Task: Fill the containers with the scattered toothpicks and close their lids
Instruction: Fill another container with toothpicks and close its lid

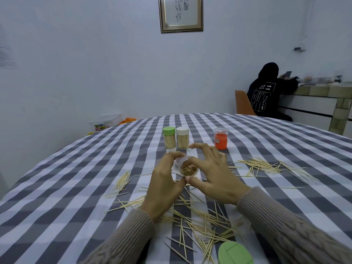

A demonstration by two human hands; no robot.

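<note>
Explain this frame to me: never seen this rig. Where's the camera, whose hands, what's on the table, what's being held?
No robot here: one wide-angle camera worn on a person's head looks forward and down at their bare hands. The left hand grips a clear container tilted toward the camera, packed with toothpicks; the right hand has its fingers at the container's mouth. On the checked tablecloth lie scattered toothpicks, a loose green lid, two filled, closed containers, green-lidded and white-lidded, and a red jar. Another person sits in the background.
</note>
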